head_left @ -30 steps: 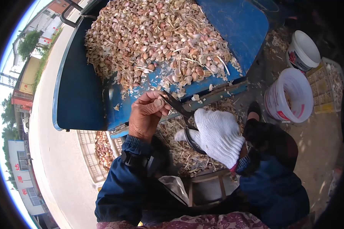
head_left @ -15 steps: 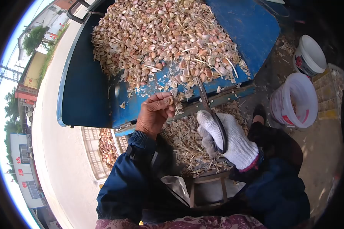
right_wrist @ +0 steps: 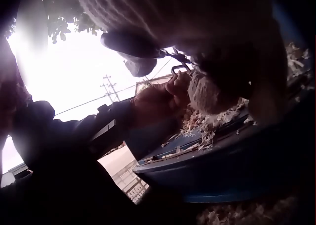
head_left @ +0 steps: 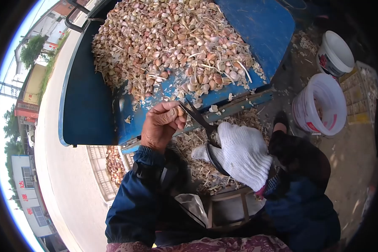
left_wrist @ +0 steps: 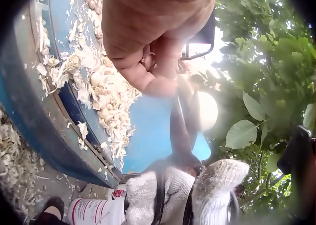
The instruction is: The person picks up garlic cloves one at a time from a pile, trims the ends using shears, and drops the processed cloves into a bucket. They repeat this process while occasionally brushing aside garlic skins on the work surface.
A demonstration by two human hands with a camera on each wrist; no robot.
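Observation:
My bare left hand (head_left: pixel 157 128) pinches a small garlic clove (head_left: pixel 180 111) between thumb and forefinger, over the near edge of the blue tray (head_left: pixel 88 105). In my right hand (head_left: pixel 247 155), in a white knitted glove, I grip black-handled scissors (head_left: pixel 200 119). Their dark blades point up and left, with the tips right at the clove. From the left wrist side, the blades (left_wrist: pixel 181 128) reach up to the bare fingertips, and gloved fingers (left_wrist: pixel 217 188) pass through the handle loops. Beyond both hands lies a large heap of garlic cloves (head_left: pixel 168 46) with dry stalks and skins.
Two white buckets (head_left: pixel 300 111) (head_left: pixel 339 52) stand on the ground at right, beside a yellowish crate (head_left: pixel 357 94). Below the tray's left part sits a pale plastic crate (head_left: pixel 97 168) of cloves. Garlic skins and stalks (head_left: pixel 222 180) pile up under the tray's edge.
Half a second ago the scissors pointed up, apart from the left hand, which held a papery scrap beside the tray. Now the blades have swung back left to the pinched clove.

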